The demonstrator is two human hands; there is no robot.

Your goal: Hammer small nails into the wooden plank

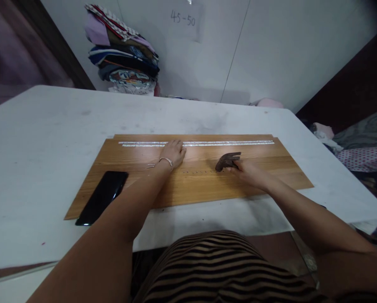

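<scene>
A long wooden board [264, 168] lies on the white table [43, 139]. Two thin pale strips [226, 143] run along its far edge. My left hand [175, 152], a bangle on its wrist, rests palm down on the board with its fingers touching the strips. My right hand [246, 170] is closed on the handle of a dark hammer [226, 160], whose head rests on the board just left of the hand. A row of small dark dots [197, 172], perhaps nails, crosses the board between the two hands.
A black phone [102, 197] lies on the board's left near corner. A stack of folded cloth [122, 50] stands against the wall behind the table. More fabric [361, 158] lies beyond the table's right edge.
</scene>
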